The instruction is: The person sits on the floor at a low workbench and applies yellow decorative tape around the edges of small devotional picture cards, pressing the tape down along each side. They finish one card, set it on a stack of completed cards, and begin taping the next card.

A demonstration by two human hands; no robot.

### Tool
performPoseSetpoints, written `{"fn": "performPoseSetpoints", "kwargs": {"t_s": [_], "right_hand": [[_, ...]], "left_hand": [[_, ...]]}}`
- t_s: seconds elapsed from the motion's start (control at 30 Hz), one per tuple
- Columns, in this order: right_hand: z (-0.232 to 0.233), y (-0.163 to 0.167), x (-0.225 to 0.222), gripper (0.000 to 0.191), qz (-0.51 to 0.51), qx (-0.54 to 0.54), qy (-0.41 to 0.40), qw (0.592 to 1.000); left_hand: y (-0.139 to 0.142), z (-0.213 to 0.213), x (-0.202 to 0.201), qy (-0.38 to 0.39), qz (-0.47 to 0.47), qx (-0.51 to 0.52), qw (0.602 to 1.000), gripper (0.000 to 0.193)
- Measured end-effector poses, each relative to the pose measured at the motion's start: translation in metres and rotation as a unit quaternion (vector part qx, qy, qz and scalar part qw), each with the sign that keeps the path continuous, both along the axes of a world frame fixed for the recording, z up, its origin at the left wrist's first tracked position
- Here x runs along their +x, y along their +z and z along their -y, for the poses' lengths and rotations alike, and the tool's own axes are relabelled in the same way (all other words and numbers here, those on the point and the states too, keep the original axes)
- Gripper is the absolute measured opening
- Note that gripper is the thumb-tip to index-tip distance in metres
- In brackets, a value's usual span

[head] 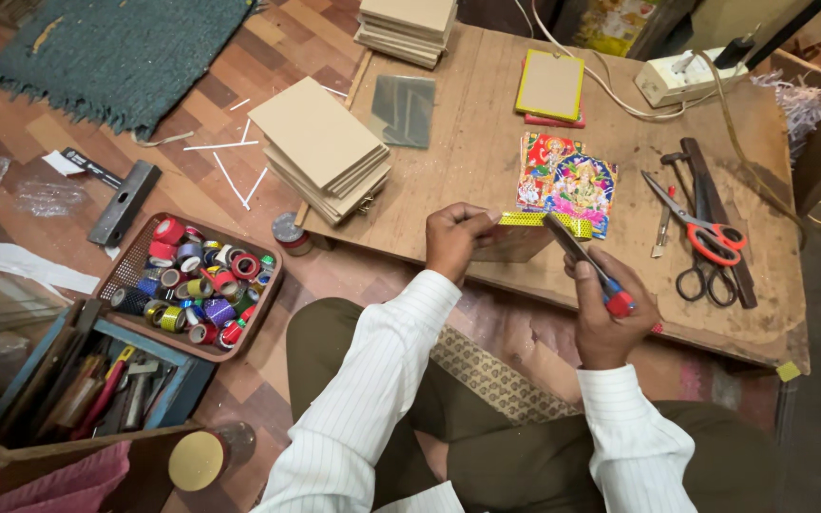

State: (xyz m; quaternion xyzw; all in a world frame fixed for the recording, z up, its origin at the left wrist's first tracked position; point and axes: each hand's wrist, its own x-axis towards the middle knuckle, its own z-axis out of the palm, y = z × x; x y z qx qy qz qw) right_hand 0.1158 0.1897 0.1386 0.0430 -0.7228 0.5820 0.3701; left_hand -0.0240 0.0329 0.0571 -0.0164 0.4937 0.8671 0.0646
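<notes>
We trim a gold-edged board [525, 233].
Our left hand [453, 237] pinches it; our right hand [605, 318] grips a red-handled knife [586, 264] against the edge.

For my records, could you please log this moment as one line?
left hand: holds gold-taped board | right hand: holds blade tool at tape | scissors: on table

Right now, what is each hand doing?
Left hand: closed, holding the board with its gold edging.
Right hand: closed around a knife.
</notes>
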Motion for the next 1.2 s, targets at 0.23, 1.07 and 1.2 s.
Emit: {"fn": "performPoseSetpoints", "kwargs": {"t_s": [0.23, 1.07, 1.2], "right_hand": [[0.01, -0.018, -0.006, 0.019, -0.01, 0.024, -0.035, 0.999], [0.016, -0.029, -0.008, 0.019, -0.001, -0.053, -0.031, 0.998], [0.02, -0.025, -0.009, 0.017, -0.004, 0.001, -0.061, 0.998]], "left_hand": [[0.0, -0.001, -0.002, 0.022, -0.012, -0.043, 0.999, 0.011], [0.006, 0.001, 0.002, 0.011, -0.013, -0.043, 0.999, 0.01], [0.006, 0.001, 0.003, 0.014, -0.009, -0.047, 0.999, 0.011]]}}
